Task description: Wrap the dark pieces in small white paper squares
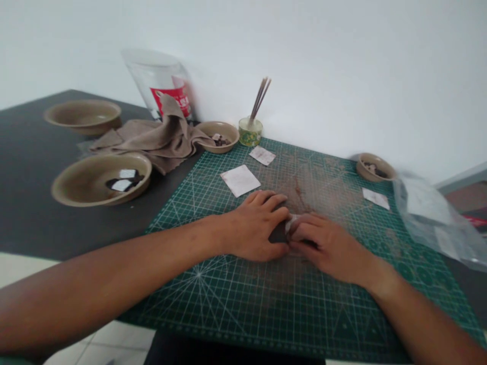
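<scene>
White and smooth, the wall (327, 66) backs a matt, dark desk (23, 162). At its left sits the far bowl (81, 128), round, tan and glossy, with the near bowl (76, 197) below it, its flared side holding dark chunks (120, 185) with flat, pale faces. Next comes the brown cloth (148, 137), soft and rumpled, one peak rising in front of the clear jar (139, 71) with its red label (160, 94). Its right end drapes onto the small bowl (224, 149), where little bits (217, 139) lie. Just beside stands the squat cup (245, 137), with thin, straight sticks (261, 101) leaning in it. Flat, pale squares (240, 180) lie on the green mat (243, 309), whose gridded face is smudged with brown dust (299, 190). Farther right are the right bowl (363, 173), also with bits inside, a pale card (376, 198) and the crinkled, see-through bag (437, 213).

Over the middle of the mat, my left hand (251, 228) lies palm down, thumb and forefinger parted, their tips beside a pale scrap (292, 221); whether they grip it I can't tell. My right hand (337, 248) has its fingers bunched, pinching the scrap, which they mostly hide.
</scene>
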### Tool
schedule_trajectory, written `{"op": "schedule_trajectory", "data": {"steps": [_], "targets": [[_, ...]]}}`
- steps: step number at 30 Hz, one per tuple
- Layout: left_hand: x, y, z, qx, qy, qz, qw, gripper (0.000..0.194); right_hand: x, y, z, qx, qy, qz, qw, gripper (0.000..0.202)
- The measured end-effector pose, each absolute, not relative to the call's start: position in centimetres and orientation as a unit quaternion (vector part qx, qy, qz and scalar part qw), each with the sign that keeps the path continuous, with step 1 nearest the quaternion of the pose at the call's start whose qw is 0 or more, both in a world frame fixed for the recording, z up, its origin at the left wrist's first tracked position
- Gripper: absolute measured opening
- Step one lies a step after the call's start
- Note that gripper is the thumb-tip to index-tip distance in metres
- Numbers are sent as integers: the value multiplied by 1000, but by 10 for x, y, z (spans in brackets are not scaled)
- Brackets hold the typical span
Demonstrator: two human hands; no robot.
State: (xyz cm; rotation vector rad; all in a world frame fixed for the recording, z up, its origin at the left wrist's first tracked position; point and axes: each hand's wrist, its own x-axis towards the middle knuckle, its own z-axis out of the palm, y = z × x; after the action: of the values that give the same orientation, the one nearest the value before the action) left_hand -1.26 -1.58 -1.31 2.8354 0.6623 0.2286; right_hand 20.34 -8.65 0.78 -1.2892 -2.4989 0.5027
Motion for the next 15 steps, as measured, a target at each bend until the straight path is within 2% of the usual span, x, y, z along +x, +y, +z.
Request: {"op": "schedule_trajectory", "data": {"steps": [5, 15], "targets": [[-13, -17, -14, 963, 233, 91, 102, 61, 211, -80, 5, -505, -839, 148, 137, 11], [-13, -18, -13, 962, 231, 107, 94, 59, 210, -90, 5, -467, -859, 166, 131, 13]]}}
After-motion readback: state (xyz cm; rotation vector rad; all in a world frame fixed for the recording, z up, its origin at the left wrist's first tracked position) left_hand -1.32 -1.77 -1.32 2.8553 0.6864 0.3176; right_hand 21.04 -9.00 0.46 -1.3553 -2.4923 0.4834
